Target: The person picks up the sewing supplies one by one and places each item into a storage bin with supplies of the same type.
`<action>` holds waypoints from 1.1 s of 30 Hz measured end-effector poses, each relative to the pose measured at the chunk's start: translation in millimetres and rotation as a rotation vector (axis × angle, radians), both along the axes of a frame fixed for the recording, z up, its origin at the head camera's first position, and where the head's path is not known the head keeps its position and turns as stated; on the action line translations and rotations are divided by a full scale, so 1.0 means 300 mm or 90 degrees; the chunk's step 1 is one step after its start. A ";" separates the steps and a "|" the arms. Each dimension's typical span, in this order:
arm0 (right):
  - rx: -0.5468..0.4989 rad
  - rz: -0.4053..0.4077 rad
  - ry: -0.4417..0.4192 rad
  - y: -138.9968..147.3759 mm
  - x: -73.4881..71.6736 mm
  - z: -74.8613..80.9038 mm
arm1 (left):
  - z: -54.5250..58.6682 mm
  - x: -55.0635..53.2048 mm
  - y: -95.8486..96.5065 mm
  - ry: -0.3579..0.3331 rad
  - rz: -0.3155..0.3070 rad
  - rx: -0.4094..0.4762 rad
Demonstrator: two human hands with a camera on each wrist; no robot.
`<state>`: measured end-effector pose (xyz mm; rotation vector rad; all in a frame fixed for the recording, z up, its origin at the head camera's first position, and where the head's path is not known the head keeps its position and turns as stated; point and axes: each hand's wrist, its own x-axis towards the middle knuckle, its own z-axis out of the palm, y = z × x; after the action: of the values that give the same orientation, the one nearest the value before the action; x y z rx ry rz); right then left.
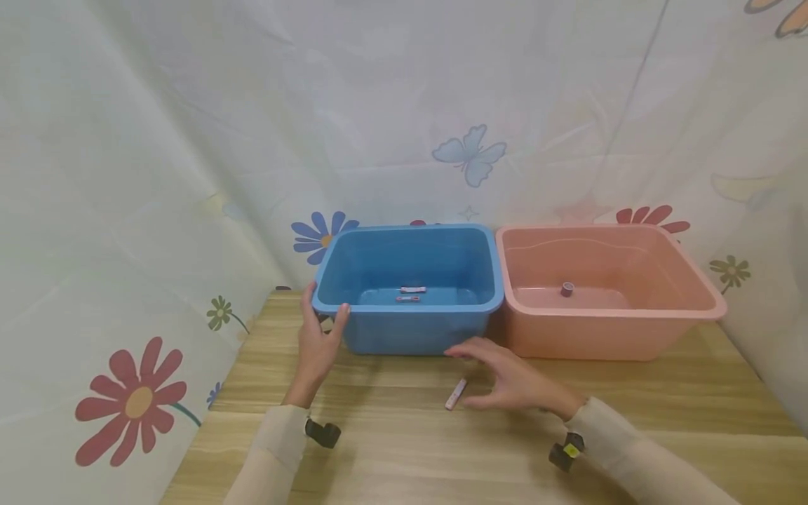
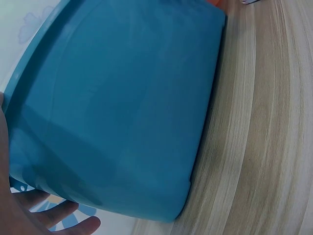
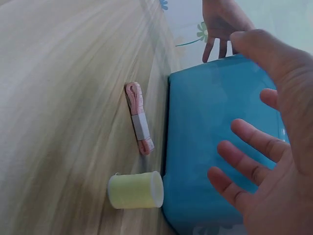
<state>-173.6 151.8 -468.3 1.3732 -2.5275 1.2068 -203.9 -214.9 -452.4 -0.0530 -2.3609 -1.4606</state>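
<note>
At the near left corner of the blue plastic bin (image 1: 413,330), my left hand (image 1: 318,344) grips the rim, thumb on the front side and fingers round the left wall. My right hand (image 1: 508,375) is held over the table in front of the bins, fingers spread and nothing between them. Just beside its thumb lies a folded pink measuring tape (image 3: 139,120) with a white band. A pale yellow thread spool (image 3: 129,191) lies on its side near the blue bin in the right wrist view; from the head view it is hidden.
Inside the blue bin lie two small banded bundles (image 1: 413,289) like the tape. A pink bin (image 1: 587,337) stands against its right side, holding a small dark spool-like piece (image 1: 567,289). Behind the wooden table (image 1: 391,435) hangs a flowered curtain (image 1: 391,140).
</note>
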 end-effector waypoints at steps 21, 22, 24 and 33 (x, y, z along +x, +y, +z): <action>0.187 -0.019 -0.022 -0.057 -0.032 -0.041 | -0.002 -0.001 -0.002 -0.003 0.002 -0.004; 0.190 -0.012 -0.027 -0.059 -0.034 -0.043 | -0.003 -0.001 -0.002 -0.004 0.003 -0.005; 0.197 -0.003 -0.033 -0.061 -0.039 -0.049 | -0.002 0.000 -0.002 -0.006 0.003 -0.004; 0.231 0.004 -0.064 -0.075 -0.061 -0.064 | -0.006 -0.003 -0.006 -0.002 0.003 -0.004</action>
<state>-191.8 129.4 -487.6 1.4139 -2.9250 0.8662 -204.9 -216.6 -454.2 -0.0476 -2.3666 -1.4525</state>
